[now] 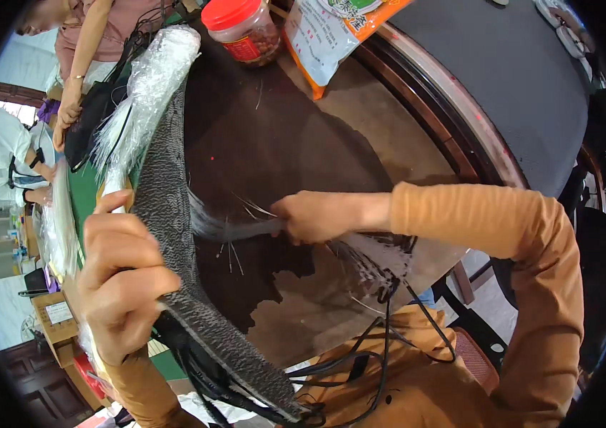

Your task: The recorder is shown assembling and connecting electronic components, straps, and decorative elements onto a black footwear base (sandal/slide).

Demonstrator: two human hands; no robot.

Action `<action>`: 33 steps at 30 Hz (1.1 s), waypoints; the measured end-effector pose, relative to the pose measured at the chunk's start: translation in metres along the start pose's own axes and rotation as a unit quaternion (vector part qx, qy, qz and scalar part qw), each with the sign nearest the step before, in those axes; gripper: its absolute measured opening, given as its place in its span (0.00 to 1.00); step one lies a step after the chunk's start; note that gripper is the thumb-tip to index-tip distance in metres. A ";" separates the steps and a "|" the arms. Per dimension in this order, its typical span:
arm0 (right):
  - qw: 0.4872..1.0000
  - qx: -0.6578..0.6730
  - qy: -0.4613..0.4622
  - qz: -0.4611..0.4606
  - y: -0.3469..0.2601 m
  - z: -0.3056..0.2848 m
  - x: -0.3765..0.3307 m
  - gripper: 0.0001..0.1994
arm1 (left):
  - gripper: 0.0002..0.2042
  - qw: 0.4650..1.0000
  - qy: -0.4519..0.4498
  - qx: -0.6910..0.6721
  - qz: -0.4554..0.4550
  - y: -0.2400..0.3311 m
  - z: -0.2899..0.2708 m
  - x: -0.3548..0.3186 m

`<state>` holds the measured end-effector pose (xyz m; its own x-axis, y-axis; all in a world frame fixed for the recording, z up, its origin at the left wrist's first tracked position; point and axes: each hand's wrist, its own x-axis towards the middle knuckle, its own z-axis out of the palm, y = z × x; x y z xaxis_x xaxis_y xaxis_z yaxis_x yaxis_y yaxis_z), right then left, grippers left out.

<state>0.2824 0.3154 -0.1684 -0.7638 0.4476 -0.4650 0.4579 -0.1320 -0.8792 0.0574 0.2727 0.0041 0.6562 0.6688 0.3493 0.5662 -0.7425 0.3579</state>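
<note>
My right hand [324, 217] is closed round a bundle of thin, pale grey strands [228, 230] above the dark tabletop. The strands run out to the left of the fist, and a frayed, whitish tuft [374, 257] shows below the wrist. My left hand [124, 278] is raised close to the camera with its fingers curled in; whatever they hold is hidden. Just beyond its thumb lies a bundle of white strands wrapped in clear plastic [157, 78]. A curved strip of mottled grey material [167, 178] passes beside my left hand.
A red-lidded jar [242, 32] and an orange-and-white packet [339, 36] stand at the far side of the brown table [281, 135]. Black cords [360, 357] hang over my lap. Two other people work at left, one beside another white bundle [62, 221]. A cardboard box [53, 317] sits lower left.
</note>
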 end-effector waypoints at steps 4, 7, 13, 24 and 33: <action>0.994 -0.096 0.036 0.026 -0.006 -0.006 0.004 0.14 | 0.09 0.998 -0.061 -0.025 0.012 0.004 0.014 0.010; 0.986 -0.120 0.118 -0.006 -0.001 -0.013 -0.011 0.20 | 0.10 0.994 -0.088 -0.046 0.050 -0.002 0.035 0.019; 0.962 -0.168 0.198 -0.085 0.020 -0.013 -0.041 0.32 | 0.10 0.982 -0.158 -0.058 0.085 0.000 0.074 0.029; 0.967 -0.182 0.156 0.082 0.025 -0.017 -0.136 0.15 | 0.08 0.965 -0.202 0.047 0.161 0.011 0.135 0.034; 0.956 -0.189 0.217 -0.063 0.065 0.010 -0.204 0.11 | 0.16 0.940 -0.292 0.121 0.131 0.043 0.165 0.021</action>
<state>0.4633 0.2063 -0.1319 -0.6010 0.7740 -0.1991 0.5688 0.2393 -0.7869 0.1778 0.2482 -0.1162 0.9103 0.3810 -0.1616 0.3984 -0.9124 0.0933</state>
